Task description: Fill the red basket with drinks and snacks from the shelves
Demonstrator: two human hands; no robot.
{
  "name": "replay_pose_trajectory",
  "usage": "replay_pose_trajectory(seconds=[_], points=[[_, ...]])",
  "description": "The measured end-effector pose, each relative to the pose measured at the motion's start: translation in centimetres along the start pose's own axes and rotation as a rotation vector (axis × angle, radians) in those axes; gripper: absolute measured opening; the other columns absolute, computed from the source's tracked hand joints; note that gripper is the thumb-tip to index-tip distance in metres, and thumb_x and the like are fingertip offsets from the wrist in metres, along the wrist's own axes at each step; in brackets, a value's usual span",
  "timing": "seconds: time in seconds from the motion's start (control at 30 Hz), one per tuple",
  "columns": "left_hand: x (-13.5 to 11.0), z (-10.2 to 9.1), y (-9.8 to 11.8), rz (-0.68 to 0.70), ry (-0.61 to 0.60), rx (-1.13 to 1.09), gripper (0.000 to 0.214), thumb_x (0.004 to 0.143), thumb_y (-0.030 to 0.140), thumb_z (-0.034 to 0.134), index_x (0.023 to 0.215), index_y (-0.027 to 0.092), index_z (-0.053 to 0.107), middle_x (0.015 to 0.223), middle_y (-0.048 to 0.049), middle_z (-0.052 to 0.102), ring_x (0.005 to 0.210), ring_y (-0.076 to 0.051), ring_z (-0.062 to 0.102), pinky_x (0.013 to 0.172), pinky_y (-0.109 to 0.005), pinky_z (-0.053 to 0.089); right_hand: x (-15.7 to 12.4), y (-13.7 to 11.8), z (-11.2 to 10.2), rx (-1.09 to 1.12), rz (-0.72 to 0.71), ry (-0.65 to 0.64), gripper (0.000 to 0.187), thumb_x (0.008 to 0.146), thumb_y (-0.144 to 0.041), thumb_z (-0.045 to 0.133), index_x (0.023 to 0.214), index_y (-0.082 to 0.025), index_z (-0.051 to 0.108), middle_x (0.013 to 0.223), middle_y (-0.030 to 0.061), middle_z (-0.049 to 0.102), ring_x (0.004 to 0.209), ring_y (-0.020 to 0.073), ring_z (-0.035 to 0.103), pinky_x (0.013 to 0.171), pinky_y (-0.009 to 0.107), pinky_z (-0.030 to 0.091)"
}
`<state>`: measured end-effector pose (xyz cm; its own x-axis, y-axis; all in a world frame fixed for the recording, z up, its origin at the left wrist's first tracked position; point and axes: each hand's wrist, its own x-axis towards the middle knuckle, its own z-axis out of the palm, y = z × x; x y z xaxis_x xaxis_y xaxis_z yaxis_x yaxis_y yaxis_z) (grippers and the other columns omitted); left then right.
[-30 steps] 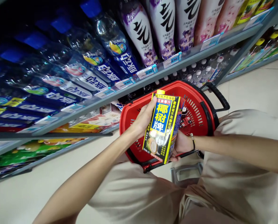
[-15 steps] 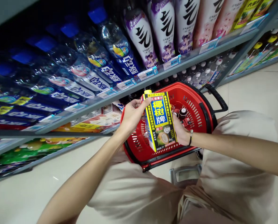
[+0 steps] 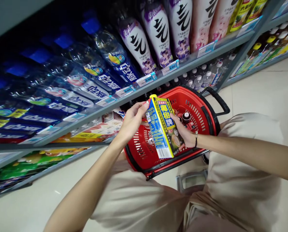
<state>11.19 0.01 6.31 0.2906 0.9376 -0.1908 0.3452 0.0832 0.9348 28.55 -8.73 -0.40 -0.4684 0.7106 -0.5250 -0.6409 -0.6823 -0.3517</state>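
Note:
I hold a tall drink carton [image 3: 161, 129], blue and yellow with a yellow cap, in both hands above a red shopping basket [image 3: 206, 111]. My left hand [image 3: 133, 120] grips its upper left edge near the cap. My right hand [image 3: 185, 132], a thin bracelet on its wrist, wraps the lower right side. The carton is tilted, with its printed side panel turned toward me. Dark bottle caps [image 3: 186, 116] show inside the basket behind the carton.
Sloping shelves [image 3: 124, 96] with price tags run across the top, carrying blue-capped bottles [image 3: 102, 61] and purple-and-white bottles [image 3: 158, 35]. Lower shelves hold packets and small bottles. My knees in beige trousers [image 3: 245, 141] flank the basket on a pale tiled floor [image 3: 262, 93].
The carton has moved down and away toward the basket and rotated, so its side panel now faces me instead of the front. Both hands kept their hold.

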Motion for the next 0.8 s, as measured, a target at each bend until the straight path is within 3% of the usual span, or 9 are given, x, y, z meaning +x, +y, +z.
replay_pose_trajectory(seconds=[0.13, 0.27, 0.4, 0.53, 0.67, 0.8], points=[[-0.7, 0.0, 0.8, 0.079, -0.055, -0.065, 0.056, 0.082, 0.066, 0.076, 0.11, 0.018, 0.071, 0.106, -0.0084, 0.078, 0.091, -0.022, 0.074, 0.074, -0.029, 0.06, -0.7, -0.7, 0.1, 0.029, 0.161, -0.077, 0.072, 0.106, -0.072, 0.032, 0.11, -0.015, 0.075, 0.081, 0.0082, 0.079, 0.068, 0.0203, 0.075, 0.07, 0.032, 0.064], [-1.1, -0.6, 1.1, 0.051, -0.093, -0.025, 0.061, 0.078, 0.066, 0.08, 0.11, 0.016, 0.073, 0.109, -0.0107, 0.079, 0.095, -0.026, 0.075, 0.088, -0.037, 0.06, -0.3, -0.1, -0.7, 0.015, 0.171, -0.097, 0.064, 0.103, -0.072, 0.044, 0.106, -0.016, 0.076, 0.082, 0.0074, 0.079, 0.074, 0.0215, 0.077, 0.075, 0.032, 0.064], [-1.0, -2.7, 0.7, -0.03, -0.271, 0.025, 0.059, 0.08, 0.068, 0.077, 0.112, 0.018, 0.077, 0.113, -0.011, 0.08, 0.104, -0.03, 0.075, 0.094, -0.042, 0.06, 0.6, 0.4, -1.6, -0.03, 0.176, -0.053, 0.059, 0.101, -0.07, 0.052, 0.105, -0.017, 0.076, 0.08, 0.0055, 0.079, 0.07, 0.0201, 0.076, 0.07, 0.029, 0.063], [-0.3, -4.1, -0.6, -0.112, -0.42, -0.065, 0.055, 0.08, 0.066, 0.078, 0.108, 0.019, 0.079, 0.107, -0.0111, 0.081, 0.112, -0.032, 0.074, 0.105, -0.046, 0.057, 1.2, 0.3, -1.8, -0.096, 0.185, -0.078, 0.057, 0.101, -0.068, 0.051, 0.107, -0.017, 0.076, 0.079, 0.0047, 0.079, 0.065, 0.0194, 0.074, 0.069, 0.03, 0.063], [0.3, -4.7, -1.6, -0.1, -0.424, -0.122, 0.057, 0.069, 0.052, 0.089, 0.114, 0.017, 0.077, 0.112, -0.0109, 0.08, 0.109, -0.029, 0.075, 0.104, -0.042, 0.058, 1.2, 0.4, -1.2, -0.188, 0.185, -0.066, 0.057, 0.105, -0.063, 0.046, 0.109, -0.015, 0.076, 0.077, 0.0057, 0.078, 0.061, 0.0191, 0.073, 0.066, 0.03, 0.062], [-0.2, -5.3, -1.6, 0.046, -0.401, -0.069, 0.073, 0.062, 0.048, 0.092, 0.125, 0.016, 0.072, 0.123, -0.0119, 0.076, 0.118, -0.032, 0.072, 0.105, -0.043, 0.057, 1.8, 0.3, -0.3, -0.311, 0.05, -0.028, 0.051, 0.109, -0.055, 0.043, 0.114, -0.017, 0.076, 0.085, 0.005, 0.08, 0.07, 0.018, 0.075, 0.076, 0.028, 0.063]])
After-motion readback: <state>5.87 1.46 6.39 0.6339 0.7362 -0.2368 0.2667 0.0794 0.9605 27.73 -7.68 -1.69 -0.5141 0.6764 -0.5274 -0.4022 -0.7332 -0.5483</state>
